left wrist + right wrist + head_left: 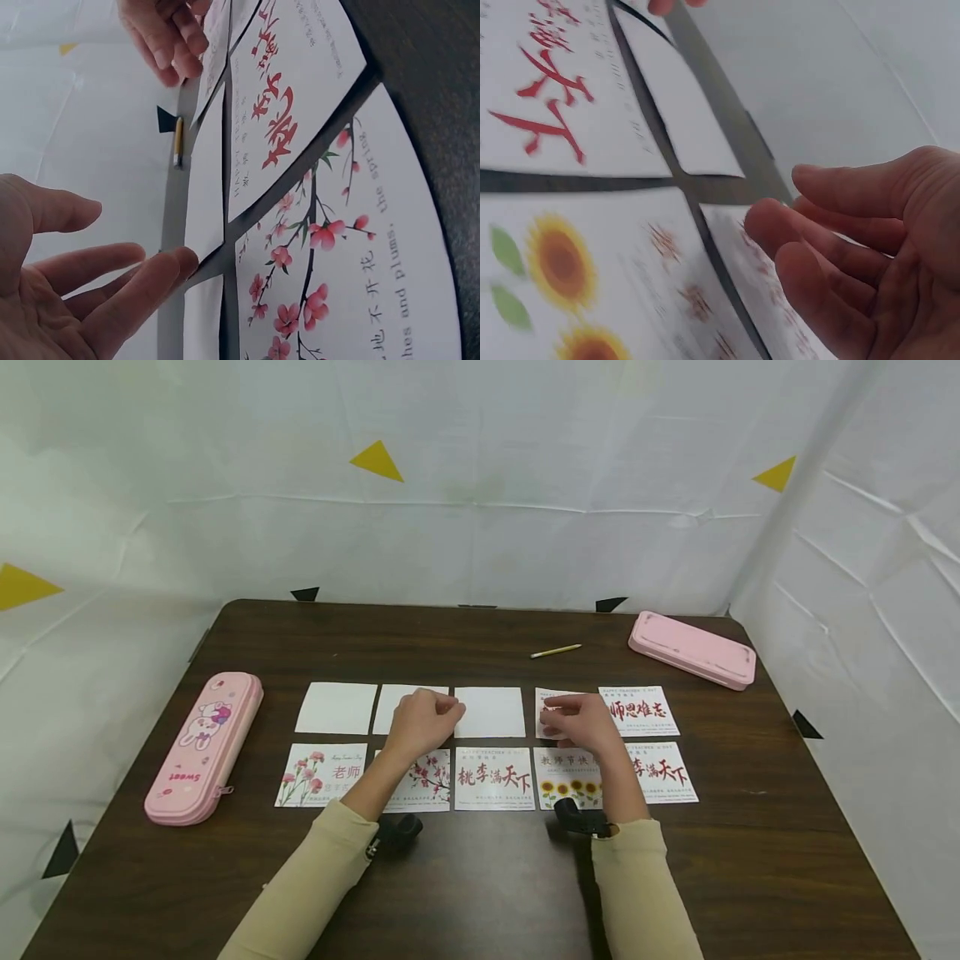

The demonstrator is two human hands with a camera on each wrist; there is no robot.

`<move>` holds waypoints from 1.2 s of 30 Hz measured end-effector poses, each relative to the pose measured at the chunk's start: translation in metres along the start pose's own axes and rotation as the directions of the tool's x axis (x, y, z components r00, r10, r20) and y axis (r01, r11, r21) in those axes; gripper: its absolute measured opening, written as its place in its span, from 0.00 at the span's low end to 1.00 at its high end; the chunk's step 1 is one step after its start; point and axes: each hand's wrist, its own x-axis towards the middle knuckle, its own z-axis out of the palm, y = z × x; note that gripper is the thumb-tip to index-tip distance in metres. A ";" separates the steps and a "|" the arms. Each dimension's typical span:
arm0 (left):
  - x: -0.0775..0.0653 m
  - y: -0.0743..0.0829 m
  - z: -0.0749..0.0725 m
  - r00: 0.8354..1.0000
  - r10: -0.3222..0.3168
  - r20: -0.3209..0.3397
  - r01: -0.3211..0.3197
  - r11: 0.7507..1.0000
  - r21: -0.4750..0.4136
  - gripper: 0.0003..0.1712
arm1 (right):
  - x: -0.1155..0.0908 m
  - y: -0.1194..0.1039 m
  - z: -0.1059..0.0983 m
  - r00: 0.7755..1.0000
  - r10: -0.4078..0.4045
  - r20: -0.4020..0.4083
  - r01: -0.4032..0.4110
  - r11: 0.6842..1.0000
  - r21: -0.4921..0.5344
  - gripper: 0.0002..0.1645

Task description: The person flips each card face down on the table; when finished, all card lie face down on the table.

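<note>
Two rows of square paper cards lie on the dark table. My left hand point(426, 720) hovers over the back row, above a blank white card point(397, 700) and beside another blank card point(490, 712). In the left wrist view its thumb and fingers are apart, holding nothing. My right hand point(585, 723) is over a card with red print point(550, 700), partly hiding it. Its fingers are loosely bent with nothing between them in the right wrist view. Below the hands lie a plum-blossom card point(300, 277), a red-calligraphy card point(495, 779) and a sunflower card point(570, 262).
A pink pencil case point(202, 747) with a cartoon print lies at the left, and a plain pink case point(692, 649) at the back right. A yellow pencil point(556, 651) rests behind the cards. White sheeting point(480, 552) hangs behind the table point(750, 860).
</note>
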 end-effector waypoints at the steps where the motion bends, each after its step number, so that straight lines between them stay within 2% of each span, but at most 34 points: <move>1: 0.000 0.000 0.000 1.000 0.007 0.000 -0.007 1.000 -0.004 0.17 | -0.002 0.001 -0.005 1.000 0.002 -0.021 -0.002 1.000 0.000 0.24; 6: 0.003 0.001 0.004 0.998 0.059 0.011 -0.058 0.998 -0.033 0.15 | -0.009 0.015 -0.033 0.987 0.018 -0.159 -0.024 0.999 -0.037 0.24; 11: 0.006 0.008 0.018 0.989 0.116 0.088 -0.108 0.991 -0.085 0.17 | -0.012 0.026 -0.049 0.969 0.042 -0.245 -0.058 0.997 -0.058 0.23; 20: 0.014 0.033 0.053 0.972 0.134 0.194 -0.105 0.983 -0.151 0.21 | -0.017 0.034 -0.049 0.960 0.043 -0.277 -0.089 0.984 -0.156 0.21; 24: 0.019 0.042 0.066 0.969 0.122 0.215 -0.086 0.982 -0.168 0.22 | -0.017 0.036 -0.049 0.956 0.045 -0.291 -0.098 0.981 -0.168 0.21; 31: 0.027 0.050 0.077 0.971 0.100 0.219 -0.065 0.985 -0.161 0.21 | -0.017 0.035 -0.047 0.945 0.038 -0.324 -0.113 0.970 -0.217 0.20; 36: 0.030 0.050 0.081 0.968 0.061 0.243 -0.021 0.986 -0.167 0.21 | -0.018 0.033 -0.046 0.939 0.058 -0.340 -0.147 0.960 -0.240 0.21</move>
